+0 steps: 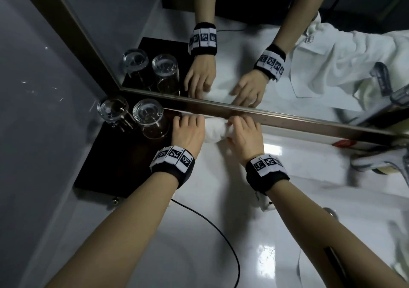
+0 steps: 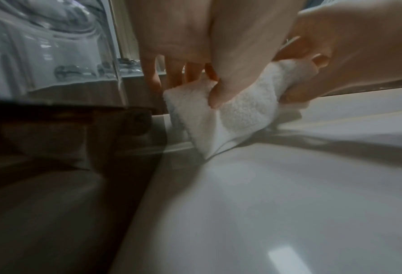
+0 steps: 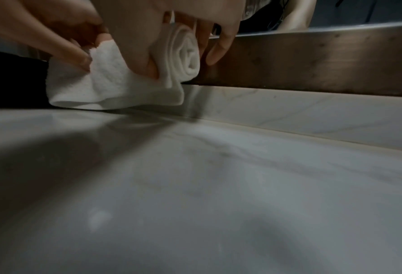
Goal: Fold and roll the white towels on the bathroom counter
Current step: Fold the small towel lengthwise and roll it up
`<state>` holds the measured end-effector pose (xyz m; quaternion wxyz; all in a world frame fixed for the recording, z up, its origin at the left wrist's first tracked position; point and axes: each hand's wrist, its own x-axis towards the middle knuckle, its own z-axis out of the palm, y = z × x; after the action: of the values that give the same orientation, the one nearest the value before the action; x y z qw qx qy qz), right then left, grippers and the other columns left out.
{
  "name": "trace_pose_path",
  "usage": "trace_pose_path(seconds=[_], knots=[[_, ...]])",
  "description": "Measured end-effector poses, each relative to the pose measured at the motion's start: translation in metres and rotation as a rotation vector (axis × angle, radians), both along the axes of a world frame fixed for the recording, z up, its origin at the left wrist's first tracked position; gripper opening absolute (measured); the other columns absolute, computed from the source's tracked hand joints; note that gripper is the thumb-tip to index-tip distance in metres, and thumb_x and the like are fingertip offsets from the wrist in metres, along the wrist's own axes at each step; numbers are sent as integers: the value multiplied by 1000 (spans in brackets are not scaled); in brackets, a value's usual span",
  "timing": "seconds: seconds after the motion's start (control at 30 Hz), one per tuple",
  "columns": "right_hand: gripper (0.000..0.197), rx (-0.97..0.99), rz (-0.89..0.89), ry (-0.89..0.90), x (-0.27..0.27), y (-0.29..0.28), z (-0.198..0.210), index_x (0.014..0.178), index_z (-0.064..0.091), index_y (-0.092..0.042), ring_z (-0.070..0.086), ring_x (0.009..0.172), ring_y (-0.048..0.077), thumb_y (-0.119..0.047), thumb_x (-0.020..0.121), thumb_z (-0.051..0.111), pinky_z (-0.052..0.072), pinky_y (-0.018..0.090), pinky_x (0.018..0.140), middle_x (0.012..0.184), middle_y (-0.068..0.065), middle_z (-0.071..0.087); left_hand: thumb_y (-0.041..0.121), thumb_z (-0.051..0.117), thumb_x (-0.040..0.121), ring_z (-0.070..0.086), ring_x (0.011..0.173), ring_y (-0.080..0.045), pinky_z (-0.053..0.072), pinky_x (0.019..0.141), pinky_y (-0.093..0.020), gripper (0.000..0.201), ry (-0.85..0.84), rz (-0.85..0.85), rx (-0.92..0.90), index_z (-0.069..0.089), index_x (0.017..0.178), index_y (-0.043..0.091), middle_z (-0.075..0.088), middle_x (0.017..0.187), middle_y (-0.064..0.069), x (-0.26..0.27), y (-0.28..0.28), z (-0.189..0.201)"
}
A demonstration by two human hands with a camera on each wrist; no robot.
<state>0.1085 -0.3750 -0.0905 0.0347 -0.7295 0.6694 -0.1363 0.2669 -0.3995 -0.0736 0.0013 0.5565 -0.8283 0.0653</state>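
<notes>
A small white towel [image 1: 215, 130] lies rolled up at the back of the marble counter [image 1: 221, 232], against the mirror's bronze frame [image 1: 287, 116]. My left hand [image 1: 188, 126] grips its left end, thumb pressed on the loose flap [image 2: 218, 126]. My right hand [image 1: 243, 130] curls round the right end, where the spiral of the roll [image 3: 185, 55] shows between thumb and fingers. The towel's tail [image 3: 115, 90] lies flat on the counter under the roll. More white towels [image 1: 380, 161] lie bunched at the far right.
Two upturned glasses [image 1: 150, 119] stand on a dark tray [image 1: 115, 164] just left of my left hand. A black cable [image 1: 221, 232] runs over the counter near me. A tap [image 1: 398, 97] shows at the right edge, with its mirror image behind.
</notes>
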Motion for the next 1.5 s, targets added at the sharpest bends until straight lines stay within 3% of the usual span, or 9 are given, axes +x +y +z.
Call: trace_pose_path(seconds=[0.2,0.37,0.53,0.77,0.9,1.03,1.23,1.37,1.5], knots=[[23,-10,15,127,0,3,2,87,58,-7,58,87,30,-3,68,69,43,38,69,93,12,61,11,36,79,61,76,-15,52,76,-30,28,30,11,-23,60,78,25,61,79,6,-10,8,0],[14,139,21,76,4,17,-11,98,58,-3,56,102,33,-6,85,53,45,43,75,106,17,60,13,32,77,60,78,-14,45,67,-27,32,-50,-4,74,60,80,27,60,83,7,-9,24,-3],[22,236,93,90,-2,17,-7,113,51,-4,43,117,29,-10,94,42,43,38,88,122,12,51,15,39,91,54,106,-26,34,90,-38,20,16,-10,240,51,107,16,61,109,-3,-9,35,-15],[31,324,189,85,-10,29,9,120,50,-7,30,129,30,-4,89,46,48,43,87,141,15,35,23,40,91,49,117,-26,31,99,-38,36,27,-9,242,43,126,17,53,124,-5,-11,48,-23],[35,322,251,128,-9,31,6,130,50,-11,24,138,30,-13,97,40,39,39,105,149,18,26,27,46,89,45,121,-24,29,101,-44,47,23,12,253,35,134,19,49,128,-2,-7,45,-26],[25,153,279,211,-2,19,5,106,67,4,41,130,43,-7,88,53,38,44,107,138,26,45,32,48,88,41,124,-23,25,106,-49,55,21,41,264,29,138,17,46,131,-2,-8,42,-29],[41,252,198,281,-1,19,-9,134,43,-3,4,146,29,-14,99,26,8,46,117,158,10,5,33,51,88,38,126,-24,18,109,-61,53,67,101,279,32,135,18,44,131,-3,-13,36,-30],[43,273,176,293,-1,21,-12,139,36,-5,-1,147,26,-15,99,25,4,47,117,159,8,-1,35,55,85,37,125,-34,21,106,-64,56,56,170,319,34,133,15,43,131,-9,-22,38,-29],[43,311,174,291,-7,23,-10,140,37,-9,-3,147,22,-15,99,25,5,48,117,159,4,-3,35,54,84,30,129,-41,26,107,-51,61,64,218,318,32,133,7,36,138,-11,-12,36,-32]])
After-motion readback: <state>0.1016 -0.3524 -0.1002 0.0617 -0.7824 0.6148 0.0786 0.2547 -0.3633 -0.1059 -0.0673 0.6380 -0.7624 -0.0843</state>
